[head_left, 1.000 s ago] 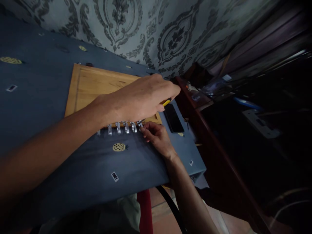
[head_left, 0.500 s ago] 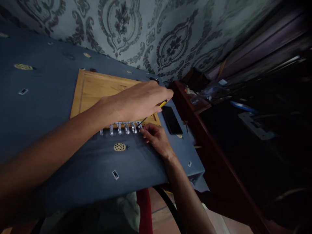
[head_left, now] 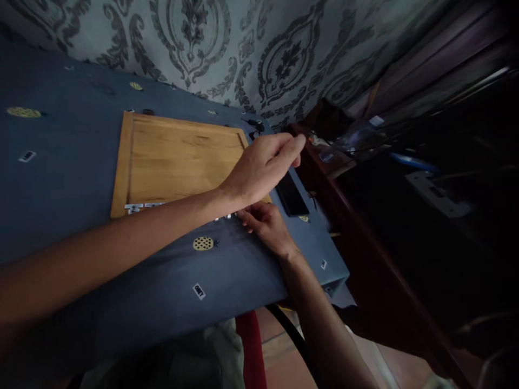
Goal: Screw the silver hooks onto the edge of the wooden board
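Observation:
A wooden framed board (head_left: 182, 156) lies on the blue patterned cloth. Along its near edge runs a row of small silver metal hooks (head_left: 228, 216), mostly covered by my left forearm. My left hand (head_left: 261, 165) is closed above the board's right end, its wrist bent. The yellow-handled screwdriver seen in it a moment ago is now hidden behind the hand. Just below, my right hand (head_left: 267, 224) has thumb and fingers pinched at the rightmost hook, at the board's near right corner. That hook is largely hidden by the fingers.
A black phone (head_left: 292, 195) lies right of the board. Keys (head_left: 256, 125) sit near its far right corner, beside a patterned curtain (head_left: 279, 59). Right of the table, dark red wooden furniture (head_left: 365, 237) carries a blue pen-like object (head_left: 411, 161) and a metal plate (head_left: 438, 194).
My left hand has moved right and turned, hiding the screwdriver and more of the hooks. My right hand stays at the end hook. The view has shifted slightly.

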`<state>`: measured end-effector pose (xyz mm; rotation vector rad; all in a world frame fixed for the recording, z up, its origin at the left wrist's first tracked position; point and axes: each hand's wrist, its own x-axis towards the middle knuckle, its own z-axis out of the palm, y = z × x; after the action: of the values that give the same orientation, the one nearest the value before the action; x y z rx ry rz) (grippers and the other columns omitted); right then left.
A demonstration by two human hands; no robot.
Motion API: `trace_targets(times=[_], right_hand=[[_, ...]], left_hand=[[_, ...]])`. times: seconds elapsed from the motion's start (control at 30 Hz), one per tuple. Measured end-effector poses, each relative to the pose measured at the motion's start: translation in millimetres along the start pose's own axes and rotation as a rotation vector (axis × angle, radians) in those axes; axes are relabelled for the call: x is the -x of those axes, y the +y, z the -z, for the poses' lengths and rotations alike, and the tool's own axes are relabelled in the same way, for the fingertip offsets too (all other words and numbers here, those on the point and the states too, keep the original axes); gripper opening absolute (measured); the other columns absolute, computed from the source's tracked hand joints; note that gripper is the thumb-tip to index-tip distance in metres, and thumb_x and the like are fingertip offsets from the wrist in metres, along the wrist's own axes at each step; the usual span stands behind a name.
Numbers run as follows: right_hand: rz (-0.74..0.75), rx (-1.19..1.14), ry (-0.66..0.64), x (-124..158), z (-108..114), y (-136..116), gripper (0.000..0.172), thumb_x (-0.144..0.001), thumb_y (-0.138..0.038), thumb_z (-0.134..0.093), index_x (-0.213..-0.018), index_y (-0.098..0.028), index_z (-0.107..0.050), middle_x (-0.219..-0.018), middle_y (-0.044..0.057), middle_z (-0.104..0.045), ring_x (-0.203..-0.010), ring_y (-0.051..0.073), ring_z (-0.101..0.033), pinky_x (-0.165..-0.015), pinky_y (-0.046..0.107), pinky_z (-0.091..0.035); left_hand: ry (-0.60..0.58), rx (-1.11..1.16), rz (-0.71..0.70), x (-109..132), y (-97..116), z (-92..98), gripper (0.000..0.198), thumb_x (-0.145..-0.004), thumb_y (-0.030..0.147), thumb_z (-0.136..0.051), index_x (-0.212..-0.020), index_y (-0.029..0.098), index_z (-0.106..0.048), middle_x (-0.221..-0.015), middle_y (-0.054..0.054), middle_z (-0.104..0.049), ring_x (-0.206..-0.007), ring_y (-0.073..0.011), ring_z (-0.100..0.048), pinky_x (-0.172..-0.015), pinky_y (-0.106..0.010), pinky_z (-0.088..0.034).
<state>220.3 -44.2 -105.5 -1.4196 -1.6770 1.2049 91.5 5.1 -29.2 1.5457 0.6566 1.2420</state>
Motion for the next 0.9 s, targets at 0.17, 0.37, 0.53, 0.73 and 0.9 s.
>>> trace_targets(times=[0.17, 0.37, 0.53, 0.73, 0.9], right_hand=[[0.011, 0.001, -0.008, 0, 0, 0, 0.050, -0.079, -0.065, -0.075, -0.072, -0.020, -0.056, -0.064, -0.004, -0.052, -0.055, 0.010, -0.045, -0.053, 0.026, -0.040], [0.042, 0.000, -0.012, -1, 0, 0, 0.050, -0.081, -0.065, -0.075, -0.073, -0.019, -0.057, -0.064, -0.004, -0.052, -0.054, 0.009, -0.046, -0.053, 0.026, -0.041], [0.047, -0.028, -0.013, -2, -1, 2, 0.050, -0.080, -0.067, -0.075, -0.075, -0.019, -0.059, -0.063, -0.004, -0.052, -0.055, 0.010, -0.046, -0.050, 0.025, -0.040], [0.069, -0.012, -0.015, -2, 0, 3, 0.049, -0.081, -0.066, -0.074, -0.077, -0.019, -0.059, -0.066, -0.002, -0.055, -0.058, 0.011, -0.049, -0.052, 0.025, -0.043], [0.084, -0.022, -0.040, -3, 0, 2, 0.052, -0.080, -0.069, -0.074, -0.076, -0.019, -0.059, -0.065, -0.004, -0.053, -0.056, 0.010, -0.046, -0.052, 0.025, -0.043]], left_hand=[[-0.260, 0.133, 0.089, -14, -4, 5.8, 0.048, -0.109, 0.032, -0.046, -0.064, 0.016, -0.053, -0.046, 0.008, -0.031, -0.041, -0.0038, -0.030, -0.045, -0.021, -0.023], [-0.432, 0.140, 0.126, -17, 0, 17.4, 0.043, -0.110, 0.023, -0.039, -0.073, 0.015, -0.058, -0.045, 0.008, -0.034, -0.039, -0.0050, -0.030, -0.045, -0.022, -0.025], [-0.212, 0.047, 0.083, -3, 5, 9.6, 0.034, -0.109, 0.027, -0.046, -0.077, 0.017, -0.054, -0.062, 0.005, -0.051, -0.056, -0.0062, -0.049, -0.056, -0.020, -0.039], [-0.106, 0.115, 0.092, 4, 5, -0.6, 0.036, -0.109, 0.022, -0.045, -0.075, 0.017, -0.053, -0.056, 0.007, -0.034, -0.051, -0.0050, -0.034, -0.052, -0.020, -0.028], [-0.190, 0.136, 0.106, -5, 4, 1.1, 0.044, -0.111, 0.026, -0.041, -0.070, 0.017, -0.054, -0.044, 0.009, -0.029, -0.044, -0.0053, -0.031, -0.046, -0.020, -0.021]])
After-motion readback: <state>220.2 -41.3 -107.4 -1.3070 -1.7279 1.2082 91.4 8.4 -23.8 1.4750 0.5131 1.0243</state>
